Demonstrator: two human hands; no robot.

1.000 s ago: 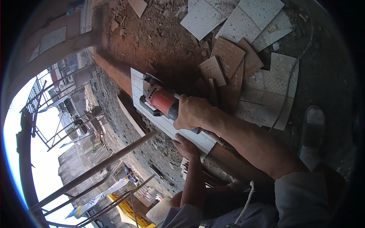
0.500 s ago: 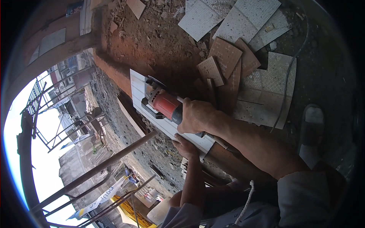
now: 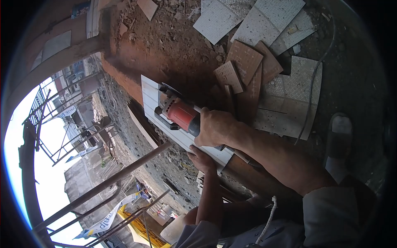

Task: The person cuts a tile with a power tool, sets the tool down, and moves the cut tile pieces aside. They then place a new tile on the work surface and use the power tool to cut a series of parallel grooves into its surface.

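My right hand (image 3: 217, 128) is wrapped round the rear body of a red and black angle grinder (image 3: 182, 115). The grinder's disc (image 3: 169, 89) stands at the far end of a long white tile (image 3: 190, 140), close to its edge; whether it touches the surface is hard to make out. My left hand (image 3: 202, 159) grips the near long edge of that tile, thumb on top, with the other fingers partly hidden. Beneath the tile's near end is a brown board or tile (image 3: 248, 175).
Cut white speckled tiles (image 3: 219, 20) and brown tile pieces (image 3: 245, 62) lie on the dirt to the right. A cable (image 3: 314, 82) runs across them near a shod foot (image 3: 341, 128). A wooden pole (image 3: 120, 175) slants in from the left, ending near the tile.
The grinder and my right hand have shifted very slightly along the tile. My left hand stays on the edge. A banner in the background has flapped into another shape.
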